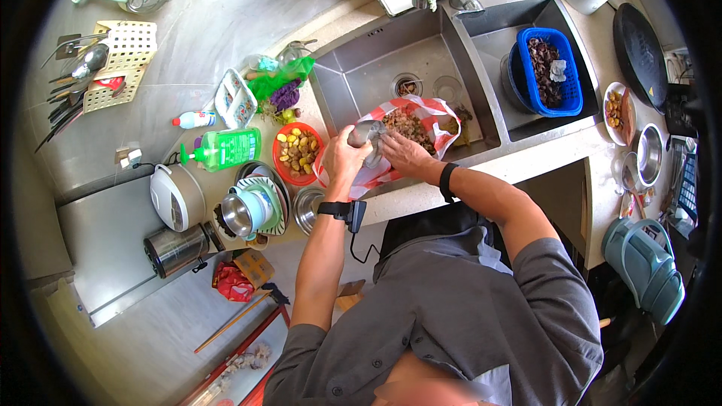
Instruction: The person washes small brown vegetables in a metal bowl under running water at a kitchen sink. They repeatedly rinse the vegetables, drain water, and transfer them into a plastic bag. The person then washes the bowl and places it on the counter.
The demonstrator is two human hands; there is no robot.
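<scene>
My left hand (342,160) grips a grey, shiny cup-like container (368,134), tilted over the sink's front edge. Against its side rest the fingers of my right hand (407,153); whether they grip it is unclear. Beneath both hands, a red-and-white striped plastic bag (445,110) lies spread in the left basin of the steel sink (372,76), holding brownish scraps (409,127). A clear round dish (448,88) sits near the drain (406,85). Left of the bag stands a red bowl (321,135) of peeled chestnut-like pieces (297,153).
In the right basin, a blue basket (576,98) holds dark, leafy-looking pieces. Stacked dishes (271,194), a green pump bottle (231,148) and a rice cooker (180,197) crowd the left counter. A black pan (637,56), a plate of food (609,121) and a blue-grey pitcher (637,265) stand right.
</scene>
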